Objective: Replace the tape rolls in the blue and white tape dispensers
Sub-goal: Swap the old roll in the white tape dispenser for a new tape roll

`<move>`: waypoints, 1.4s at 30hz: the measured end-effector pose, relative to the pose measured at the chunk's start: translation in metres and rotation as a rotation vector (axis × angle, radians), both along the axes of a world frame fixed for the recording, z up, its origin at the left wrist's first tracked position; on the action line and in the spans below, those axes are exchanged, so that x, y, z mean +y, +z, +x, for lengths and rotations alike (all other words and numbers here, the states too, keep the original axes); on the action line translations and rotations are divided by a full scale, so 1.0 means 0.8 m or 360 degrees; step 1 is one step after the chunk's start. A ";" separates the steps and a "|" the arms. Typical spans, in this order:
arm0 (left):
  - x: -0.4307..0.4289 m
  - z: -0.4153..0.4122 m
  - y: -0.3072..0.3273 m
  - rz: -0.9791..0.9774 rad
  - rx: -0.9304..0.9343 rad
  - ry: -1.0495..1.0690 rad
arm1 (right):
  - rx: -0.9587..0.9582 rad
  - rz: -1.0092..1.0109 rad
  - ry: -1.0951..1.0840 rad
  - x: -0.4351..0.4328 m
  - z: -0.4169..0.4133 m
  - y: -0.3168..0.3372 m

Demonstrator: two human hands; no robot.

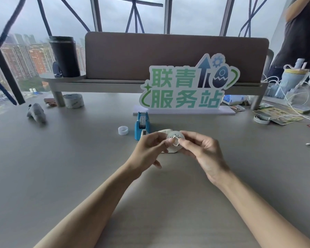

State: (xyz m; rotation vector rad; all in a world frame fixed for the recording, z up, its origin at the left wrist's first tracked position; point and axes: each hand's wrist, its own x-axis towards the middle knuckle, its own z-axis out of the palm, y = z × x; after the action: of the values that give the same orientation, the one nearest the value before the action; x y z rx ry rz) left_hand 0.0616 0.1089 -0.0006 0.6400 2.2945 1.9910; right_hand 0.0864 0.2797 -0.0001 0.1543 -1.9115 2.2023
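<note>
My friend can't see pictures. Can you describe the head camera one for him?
Two bare hands, left hand and right hand, hold a clear tape roll above a grey desk. A blue tape dispenser stands just behind them.

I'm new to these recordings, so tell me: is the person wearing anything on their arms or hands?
Nothing that shows. Both forearms are bare from the bottom edge of the picture up to the wrists, with no sleeves in view. The left hand and right hand carry no gloves, rings, watch or bracelet.

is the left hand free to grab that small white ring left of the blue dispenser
Probably not yet: the left hand shares a grip on the tape roll with the right hand. The bare table leaves the way to the ring open.
</note>
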 end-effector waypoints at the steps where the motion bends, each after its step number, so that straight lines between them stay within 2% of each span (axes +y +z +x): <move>1: -0.001 -0.001 -0.001 -0.0020 0.0032 0.0022 | 0.0018 0.0035 -0.0023 -0.001 -0.001 -0.002; 4: 0.000 -0.003 0.000 -0.0072 0.0115 0.0114 | 0.0075 0.0124 -0.0051 -0.002 -0.003 -0.001; 13: 0.008 0.002 -0.001 -0.0134 0.0230 0.0278 | 0.0064 0.0094 -0.0079 0.000 -0.003 -0.001; 20: 0.007 0.008 0.007 -0.0012 0.0082 0.0133 | 0.0030 0.0066 -0.0004 0.005 0.003 0.008; 23: 0.012 0.013 0.008 0.0100 0.0119 0.0107 | 0.0086 0.0028 -0.0034 0.008 0.004 0.015; 28: 0.021 0.016 0.004 0.0057 0.0285 0.0229 | 0.0095 -0.0004 -0.0262 0.007 0.001 0.013; 31: 0.027 0.016 0.008 0.0097 0.0250 0.0325 | 0.0130 0.0009 -0.0203 0.008 0.003 0.015; 34: 0.028 0.016 0.011 0.0189 0.0185 0.0311 | 0.0298 0.0242 -0.0180 0.006 0.008 0.014; 39: 0.034 0.016 0.003 0.0394 -0.0015 0.0382 | 0.0923 0.1133 -0.0624 0.009 0.001 0.003; 42: 0.031 0.014 0.003 0.0373 -0.0047 0.0414 | 0.1063 0.1321 -0.0664 0.016 -0.001 0.002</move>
State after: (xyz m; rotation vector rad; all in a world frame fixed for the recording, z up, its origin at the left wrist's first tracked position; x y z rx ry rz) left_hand 0.0729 0.1338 0.0015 0.3306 2.2464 2.3912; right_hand 0.0853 0.2921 0.0014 0.4902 -2.0422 0.8405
